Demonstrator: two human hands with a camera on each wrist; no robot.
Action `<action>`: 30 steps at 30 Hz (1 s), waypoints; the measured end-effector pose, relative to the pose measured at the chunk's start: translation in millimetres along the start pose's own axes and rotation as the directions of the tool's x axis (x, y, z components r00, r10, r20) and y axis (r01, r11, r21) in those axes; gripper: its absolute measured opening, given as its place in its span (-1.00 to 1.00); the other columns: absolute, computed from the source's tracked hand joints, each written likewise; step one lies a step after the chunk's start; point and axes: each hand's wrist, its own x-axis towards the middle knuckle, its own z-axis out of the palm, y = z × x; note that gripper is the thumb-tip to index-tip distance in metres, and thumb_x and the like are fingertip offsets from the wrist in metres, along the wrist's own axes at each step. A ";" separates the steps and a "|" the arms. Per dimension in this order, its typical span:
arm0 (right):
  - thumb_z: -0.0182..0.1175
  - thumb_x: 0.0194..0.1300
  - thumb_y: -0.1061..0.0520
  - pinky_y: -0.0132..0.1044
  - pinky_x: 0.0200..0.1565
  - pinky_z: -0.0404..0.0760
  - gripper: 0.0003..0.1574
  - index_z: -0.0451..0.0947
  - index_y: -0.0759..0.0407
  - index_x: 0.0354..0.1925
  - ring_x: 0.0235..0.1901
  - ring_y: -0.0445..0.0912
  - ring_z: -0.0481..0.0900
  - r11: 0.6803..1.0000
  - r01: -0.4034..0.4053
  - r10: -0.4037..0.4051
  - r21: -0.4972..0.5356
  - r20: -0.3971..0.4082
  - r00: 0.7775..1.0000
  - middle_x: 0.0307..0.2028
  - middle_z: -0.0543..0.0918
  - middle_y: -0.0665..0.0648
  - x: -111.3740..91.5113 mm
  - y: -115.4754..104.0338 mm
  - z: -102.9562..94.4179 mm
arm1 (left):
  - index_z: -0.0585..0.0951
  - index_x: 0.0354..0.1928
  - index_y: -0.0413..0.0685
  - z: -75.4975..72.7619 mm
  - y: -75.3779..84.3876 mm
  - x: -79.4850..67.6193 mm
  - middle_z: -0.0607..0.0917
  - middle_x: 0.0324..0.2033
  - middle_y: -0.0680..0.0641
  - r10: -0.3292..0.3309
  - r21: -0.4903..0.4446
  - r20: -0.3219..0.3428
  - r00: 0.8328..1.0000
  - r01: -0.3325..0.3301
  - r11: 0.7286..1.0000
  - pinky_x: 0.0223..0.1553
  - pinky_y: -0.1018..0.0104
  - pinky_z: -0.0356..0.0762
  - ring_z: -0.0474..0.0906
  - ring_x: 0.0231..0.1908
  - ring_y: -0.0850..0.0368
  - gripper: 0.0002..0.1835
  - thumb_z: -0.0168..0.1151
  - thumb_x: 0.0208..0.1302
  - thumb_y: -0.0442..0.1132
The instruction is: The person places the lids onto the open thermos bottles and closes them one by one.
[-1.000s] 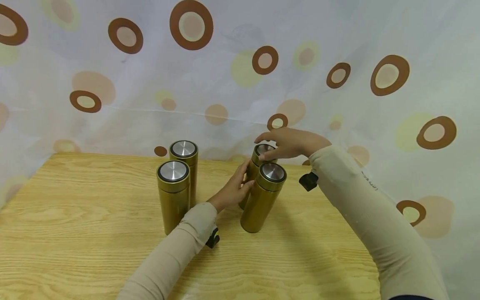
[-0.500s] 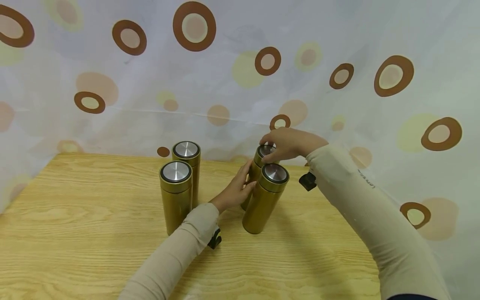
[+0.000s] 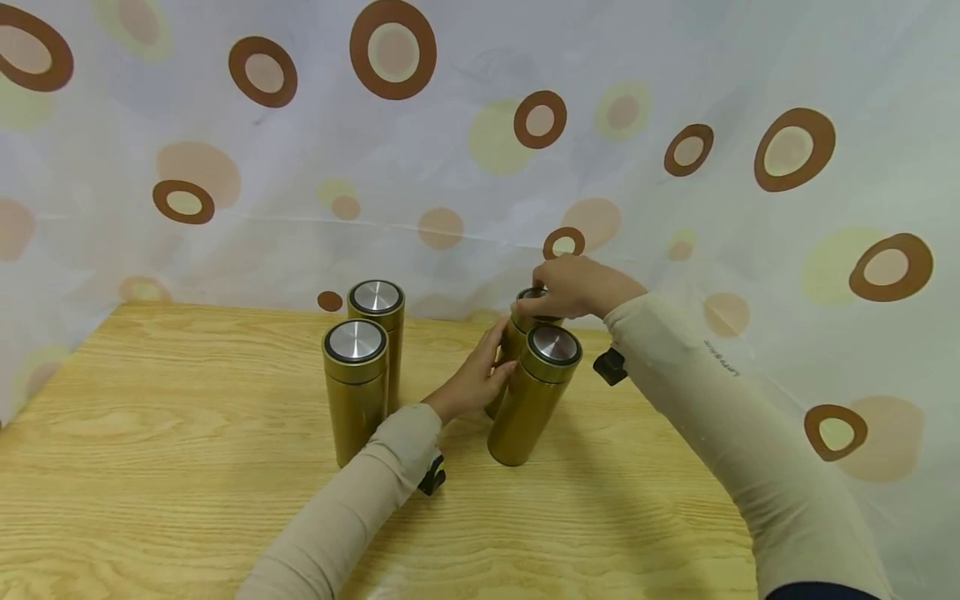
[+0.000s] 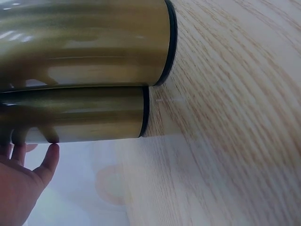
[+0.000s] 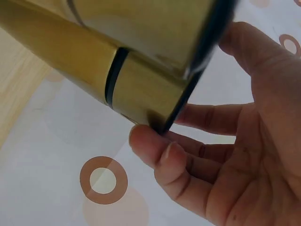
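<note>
Four gold thermos flasks with silver-topped lids stand in two pairs, so several share the table. My left hand (image 3: 472, 379) holds the body of the right pair's rear thermos flask (image 3: 514, 340). In the left wrist view, fingertips (image 4: 52, 150) press its side. Above it, my right hand (image 3: 577, 287) grips the lid, fingers bent around its rim. The right wrist view shows this lid (image 5: 146, 89) seated on the body, a dark ring between them. The front thermos flask (image 3: 528, 408) stands close before it, partly hiding it, near my left thumb.
Left of my left forearm stand the other pair, a front thermos flask (image 3: 356, 417) and a rear thermos flask (image 3: 392, 358). The wooden table (image 3: 187, 400) ends at a pale patterned curtain (image 3: 285, 167) just behind the flasks.
My right hand has come down onto the rear flask's lid, its fingers closing around the rim. My left hand keeps its hold. The whole head view has shifted slightly.
</note>
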 end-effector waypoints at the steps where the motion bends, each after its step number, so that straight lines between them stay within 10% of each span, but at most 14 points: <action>1: 0.06 0.36 -0.26 -0.18 -0.30 0.59 -0.37 0.49 0.27 -0.02 -0.48 -0.07 0.61 1.000 -0.018 0.018 0.011 0.006 1.000 -0.28 0.63 0.17 0.5 -1.1 -0.2 | -0.25 0.50 -0.14 -0.3 0.3 0.1 -0.05 0.45 -0.24 -0.004 0.003 0.002 1.000 0.004 1.000 0.30 -0.12 0.22 -0.04 0.44 -0.13 -0.27 -0.10 0.48 -0.37; 10: 0.02 0.33 -0.32 -0.04 -0.02 0.58 0.03 0.00 0.38 0.40 -0.65 -0.03 0.62 0.979 -0.181 0.177 0.091 0.055 0.983 -0.48 0.66 0.19 2.0 -8.0 -5.8 | -0.28 0.50 -0.14 1.5 0.5 2.1 -0.08 0.46 -0.24 -0.027 0.010 0.015 1.000 0.027 1.000 0.36 -0.08 0.10 -0.08 0.45 -0.12 -0.26 -0.10 0.49 -0.33; 19: -0.05 0.34 -0.41 -0.17 -0.31 0.64 -0.19 0.40 0.26 0.11 -0.54 0.00 0.65 0.978 -0.190 0.186 0.084 0.053 0.981 -0.17 0.62 0.18 4.1 -7.7 -1.7 | -0.30 0.50 -0.11 -4.1 6.0 -2.0 -0.12 0.47 -0.22 -0.074 -0.004 0.024 0.997 0.074 0.997 0.31 -0.14 0.18 -0.11 0.45 -0.13 -0.26 -0.12 0.51 -0.29; 30: 0.11 0.34 -0.27 0.09 0.12 0.46 -0.30 0.36 0.02 0.31 0.13 0.13 0.51 0.981 0.072 -0.082 0.181 0.050 0.995 0.21 0.48 0.21 -8.2 10.2 -8.6 | -0.27 0.50 -0.09 -1.7 -2.1 0.9 -0.09 0.46 -0.23 -0.039 0.002 0.019 0.999 0.039 0.999 0.29 -0.14 0.23 -0.08 0.45 -0.13 -0.25 -0.09 0.49 -0.32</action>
